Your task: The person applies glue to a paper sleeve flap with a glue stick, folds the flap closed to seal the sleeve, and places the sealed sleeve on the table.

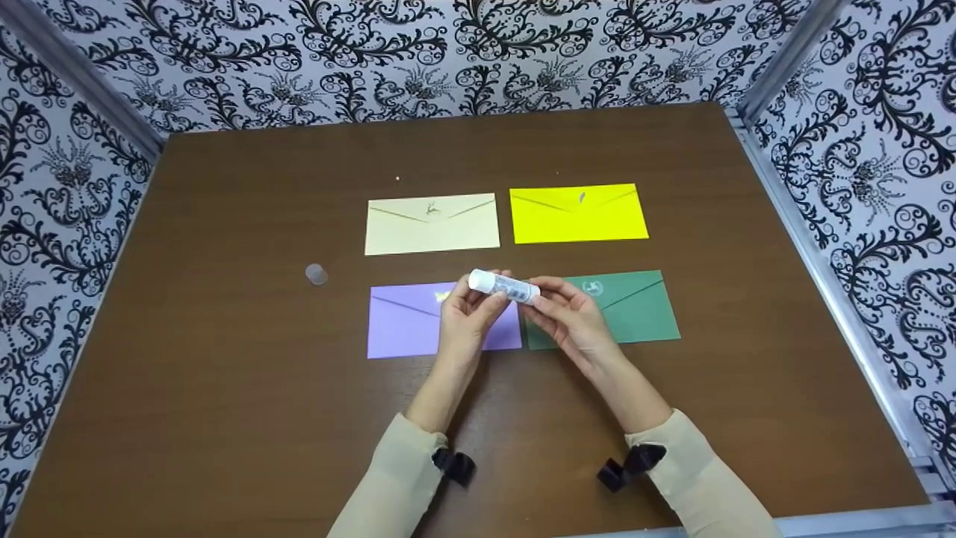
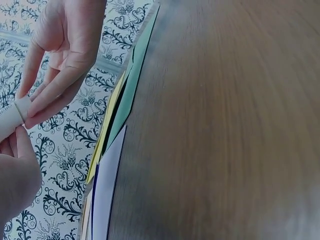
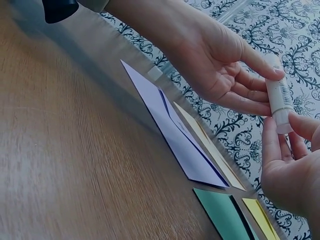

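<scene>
A white glue stick [image 1: 506, 287] with a printed label is held slantwise between both hands, above the purple and green envelopes. My left hand [image 1: 471, 314] grips its body between thumb and fingers near the white top end. With thumb and fingertips my right hand [image 1: 571, 317] pinches the other end; in the right wrist view a paler base section of the glue stick [image 3: 278, 95] shows between those fingers. Below the hands lie the purple envelope [image 1: 403, 329] and the green envelope [image 1: 635, 310], both partly covered by the hands. A small translucent cap [image 1: 317, 274] lies on the table to the left.
Behind the hands, a cream envelope [image 1: 432, 233] and a yellow envelope [image 1: 579, 220] lie side by side, flaps facing up with small emblems. The brown table [image 1: 224, 388] is bordered by patterned walls [image 1: 373, 60] and metal rails [image 1: 829, 299].
</scene>
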A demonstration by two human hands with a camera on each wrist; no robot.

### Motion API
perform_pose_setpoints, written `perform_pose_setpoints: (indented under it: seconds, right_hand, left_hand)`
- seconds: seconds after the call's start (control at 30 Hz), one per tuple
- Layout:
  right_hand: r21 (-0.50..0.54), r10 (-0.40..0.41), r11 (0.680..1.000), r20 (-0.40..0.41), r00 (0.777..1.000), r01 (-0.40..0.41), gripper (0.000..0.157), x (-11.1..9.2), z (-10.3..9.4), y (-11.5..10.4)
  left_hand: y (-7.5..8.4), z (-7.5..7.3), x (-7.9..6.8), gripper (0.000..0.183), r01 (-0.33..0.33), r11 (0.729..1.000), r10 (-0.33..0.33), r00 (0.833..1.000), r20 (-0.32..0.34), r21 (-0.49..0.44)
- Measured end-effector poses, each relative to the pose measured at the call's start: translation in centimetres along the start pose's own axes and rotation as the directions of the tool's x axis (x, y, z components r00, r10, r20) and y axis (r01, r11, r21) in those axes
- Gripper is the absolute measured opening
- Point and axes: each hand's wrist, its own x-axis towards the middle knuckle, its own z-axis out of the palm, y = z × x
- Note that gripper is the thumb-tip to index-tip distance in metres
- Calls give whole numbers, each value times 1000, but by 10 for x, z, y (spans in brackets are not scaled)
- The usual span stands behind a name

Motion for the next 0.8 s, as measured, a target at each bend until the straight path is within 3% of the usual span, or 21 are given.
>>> perform_pose_setpoints:
  seconds: [0.67,0.8]
  right_hand:
    - [-146,-129,982,-34,991,123,26,-4,2,4]
    - [-136,-107,985,-7,994,105,27,-4,3,2]
  left_hand:
    - [-4,2,1,24,27,997,-33,996,-82,-69]
    - [-3,2,2,23,40,997,-45,996,-81,-60]
